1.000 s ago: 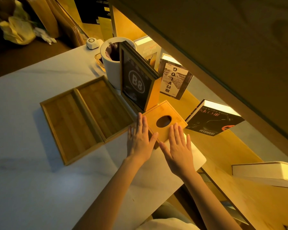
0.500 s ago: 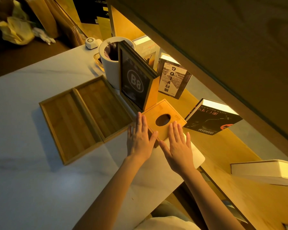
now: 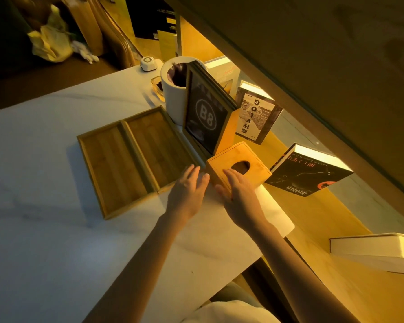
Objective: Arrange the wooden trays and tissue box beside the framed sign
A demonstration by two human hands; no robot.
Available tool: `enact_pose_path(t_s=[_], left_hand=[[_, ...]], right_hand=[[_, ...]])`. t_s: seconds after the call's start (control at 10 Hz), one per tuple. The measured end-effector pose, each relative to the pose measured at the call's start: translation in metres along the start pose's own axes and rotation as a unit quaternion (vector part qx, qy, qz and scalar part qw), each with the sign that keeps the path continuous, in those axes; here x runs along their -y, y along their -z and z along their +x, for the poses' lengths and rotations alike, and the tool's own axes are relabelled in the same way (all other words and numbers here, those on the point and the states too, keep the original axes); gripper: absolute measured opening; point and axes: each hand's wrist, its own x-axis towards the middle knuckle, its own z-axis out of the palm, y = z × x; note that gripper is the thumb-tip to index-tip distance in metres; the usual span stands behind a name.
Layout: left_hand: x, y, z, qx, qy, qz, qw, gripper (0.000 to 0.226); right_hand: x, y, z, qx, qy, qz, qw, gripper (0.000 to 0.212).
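Both hands flat, fingers loosely spread: right hand (image 3: 239, 194) on tissue box (image 3: 254, 167), left hand (image 3: 188, 191) beside it; nudge box square against framed sign (image 3: 204, 115), gently.

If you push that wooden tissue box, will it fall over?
Probably not. The tissue box looks squat and flat-bottomed, so it should slide on the smooth table. It looks stiff. Being near the corner, it might slip off.

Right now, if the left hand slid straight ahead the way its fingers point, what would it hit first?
Probably the framed sign: the left hand points up the gap between the trays and the tissue box. Depth is unclear; it could graze the box's side first.
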Motion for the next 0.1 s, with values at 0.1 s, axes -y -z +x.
enact_pose_path(t_s=[0.1], left_hand=[[0.0103,0.0333,-0.0064,-0.047,0.000,-0.026,0.999,0.052]], right_hand=[[0.0336,-0.0024,0.0126,0.025,0.043,0.064,0.997,0.036]])
